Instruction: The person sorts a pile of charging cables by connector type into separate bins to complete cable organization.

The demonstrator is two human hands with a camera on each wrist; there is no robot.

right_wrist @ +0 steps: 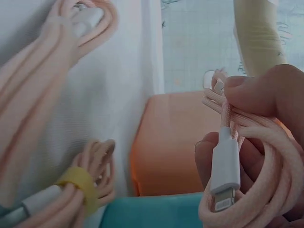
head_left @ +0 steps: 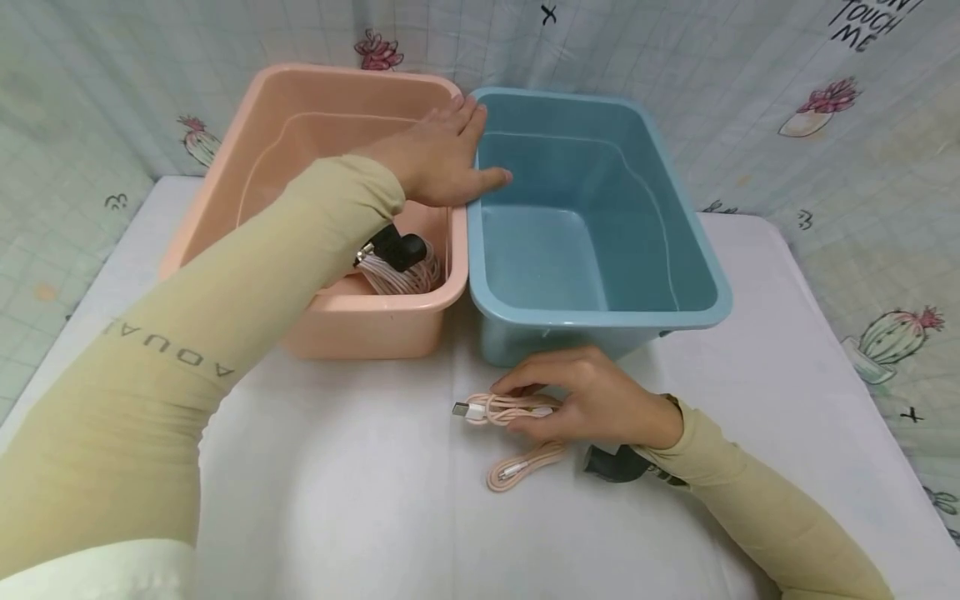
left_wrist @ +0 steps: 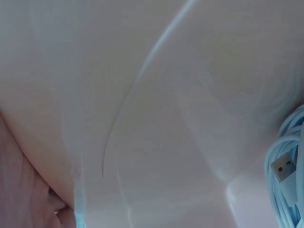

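Observation:
My right hand (head_left: pixel 592 400) pinches a coiled pink charging cable (head_left: pixel 498 408) just in front of the blue bin. Its USB plug points left in the head view, and a white Lightning plug (right_wrist: pixel 225 164) shows in the right wrist view. A second coiled pink cable (head_left: pixel 517 473) lies on the white table, partly under the right hand. My left hand (head_left: pixel 446 158) rests with fingers extended over the rim where the pink bin (head_left: pixel 360 304) meets the blue bin (head_left: pixel 600 318). Inside the pink bin sit coiled cables (head_left: pixel 397 279), partly hidden by the left arm.
Bundled cables (right_wrist: pixel 33 90) appear close up in the right wrist view, one with a yellow band (right_wrist: pixel 78 183). A patterned cloth (head_left: pixel 637 42) hangs behind the bins. The white table (head_left: pixel 360 483) extends in front of them.

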